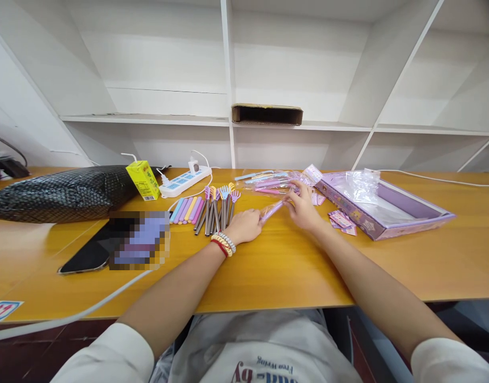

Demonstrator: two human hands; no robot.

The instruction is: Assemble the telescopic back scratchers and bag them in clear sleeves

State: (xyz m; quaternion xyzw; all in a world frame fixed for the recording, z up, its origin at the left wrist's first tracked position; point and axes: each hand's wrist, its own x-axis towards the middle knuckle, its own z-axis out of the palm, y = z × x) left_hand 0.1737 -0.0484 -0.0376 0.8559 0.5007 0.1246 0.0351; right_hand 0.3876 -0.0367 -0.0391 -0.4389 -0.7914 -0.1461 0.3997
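A purple stick-like thing in clear wrap (271, 211), seemingly a packaged back scratcher, spans my two hands at the table's middle. My left hand (246, 225) has its fingers closed round the near end. The fingers of my right hand (301, 206) pinch the far end by its plastic. To the left lie several claw-headed back scratcher rods (215, 215) in metal, their small heads purple, yellow, blue and pink. Beside them is a row of pastel handles (186, 210). Bagged back scratchers (268, 181) in blue and pink lie beyond my hands.
At right stands a shallow purple box (348, 213) with clear bags (362, 187) inside; small printed cards (343, 221) lie before it. Leftward are a power strip (186, 181), yellow drink carton (143, 181), black phone (89, 247) and black wrapped bundle (65, 194). A white cable (89, 308) crosses the front left.
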